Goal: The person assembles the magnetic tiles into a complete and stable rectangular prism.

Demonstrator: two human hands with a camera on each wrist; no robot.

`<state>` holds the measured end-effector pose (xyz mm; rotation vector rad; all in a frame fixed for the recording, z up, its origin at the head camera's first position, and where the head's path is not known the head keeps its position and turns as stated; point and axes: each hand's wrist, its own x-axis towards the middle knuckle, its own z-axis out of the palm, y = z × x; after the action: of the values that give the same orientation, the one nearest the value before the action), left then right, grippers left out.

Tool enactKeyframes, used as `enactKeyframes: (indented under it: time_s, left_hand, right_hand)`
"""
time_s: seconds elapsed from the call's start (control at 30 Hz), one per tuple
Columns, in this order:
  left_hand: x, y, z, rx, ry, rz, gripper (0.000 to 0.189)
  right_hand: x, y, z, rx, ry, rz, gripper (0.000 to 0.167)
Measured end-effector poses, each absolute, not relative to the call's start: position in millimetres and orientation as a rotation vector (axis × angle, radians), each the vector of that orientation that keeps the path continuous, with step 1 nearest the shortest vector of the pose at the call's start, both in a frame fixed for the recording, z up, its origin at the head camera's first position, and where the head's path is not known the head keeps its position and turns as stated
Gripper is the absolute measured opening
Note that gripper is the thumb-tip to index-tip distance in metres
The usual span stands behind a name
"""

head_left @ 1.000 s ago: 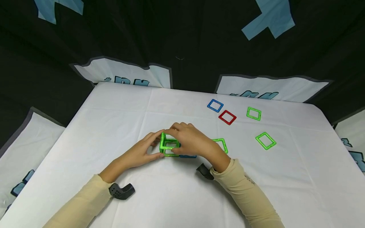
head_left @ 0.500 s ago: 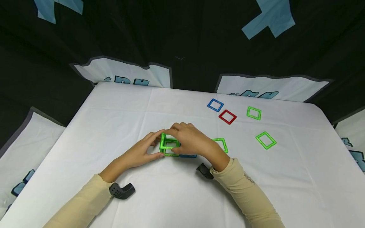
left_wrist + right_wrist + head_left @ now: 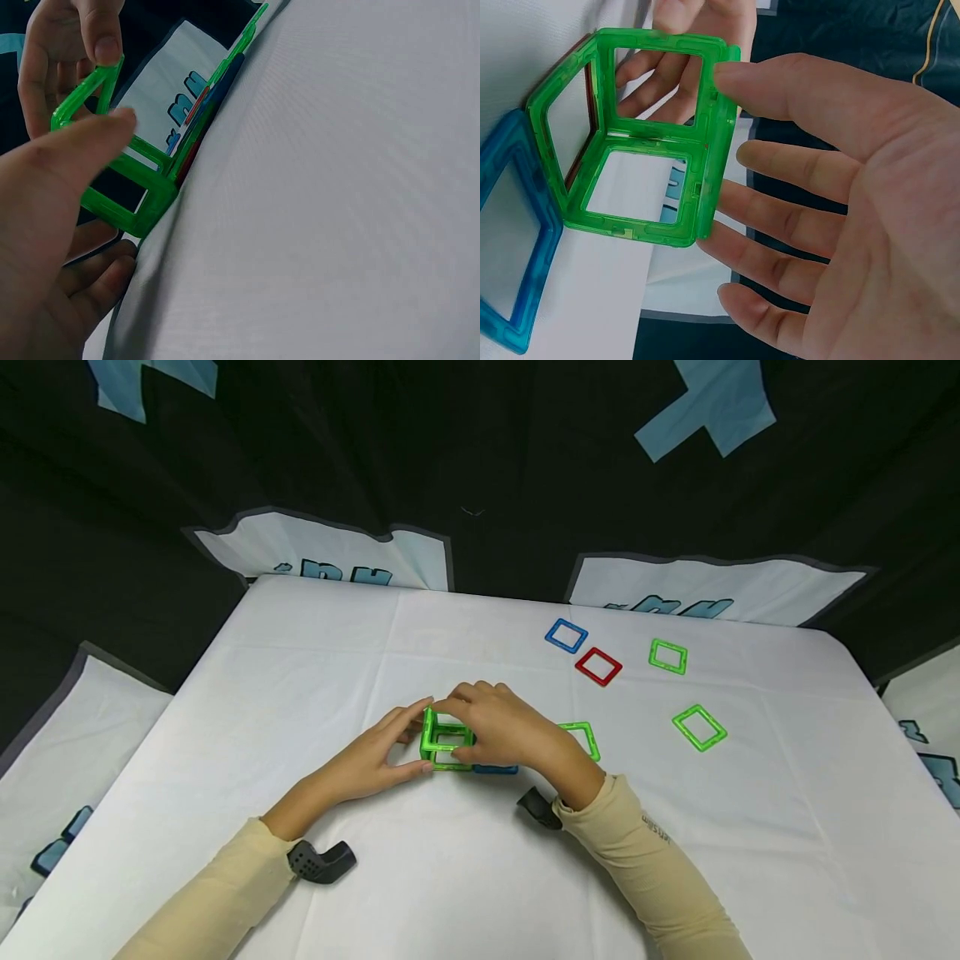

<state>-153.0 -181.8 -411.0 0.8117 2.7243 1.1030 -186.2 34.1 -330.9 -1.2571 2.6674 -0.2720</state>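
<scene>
Between the two hands, a box of green magnetic tiles (image 3: pixel 447 747) stands on the white table; it also fills the middle of the right wrist view. My left hand (image 3: pixel 367 764) grips the box's left side, thumb at the front and fingers behind. My right hand (image 3: pixel 506 727) holds the top green magnetic tile (image 3: pixel 722 150) by its edges between thumb and fingers. A blue magnetic tile (image 3: pixel 544 255) lies against the box's right side, partly covered by the right hand in the head view. Reddish edging shows along the box's base in the right wrist view.
Farther back on the white table (image 3: pixel 315 635) lie a blue tile (image 3: pixel 566 636), a red tile (image 3: pixel 617 668) and two green ones, a far one (image 3: pixel 681 660) and a nearer one (image 3: pixel 722 737). Another green tile (image 3: pixel 592 743) is partly behind the right wrist. A dark curtain (image 3: pixel 495 460) hangs beyond.
</scene>
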Motion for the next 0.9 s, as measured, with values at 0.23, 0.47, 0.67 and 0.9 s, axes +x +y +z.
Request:
enactKeyframes:
  time_s: [0.23, 0.47, 0.67, 0.9]
  left_hand:
    - [-153.2, -181.4, -410.9, 0.793, 2.675, 1.139, 0.074]
    - [-152.6, -178.8, -412.7, 0.804, 2.666, 1.16, 0.066]
    - [-153.1, -178.4, -411.5, 0.788, 2.698, 1.122, 0.066]
    - [-154.7, -180.6, -411.5, 0.77, 2.701, 1.107, 0.065]
  right_hand:
    - [-187.4, 38.6, -328.5, -1.239, 2.664, -0.305, 0.059]
    - [-192.6, 58.9, -327.9, -1.132, 2.703, -0.43, 0.06]
    - [-197.3, 88.2, -329.5, -1.01, 2.75, -0.464, 0.059]
    - [-198.2, 116.8, -326.5, -0.844, 2.789, -0.525, 0.058]
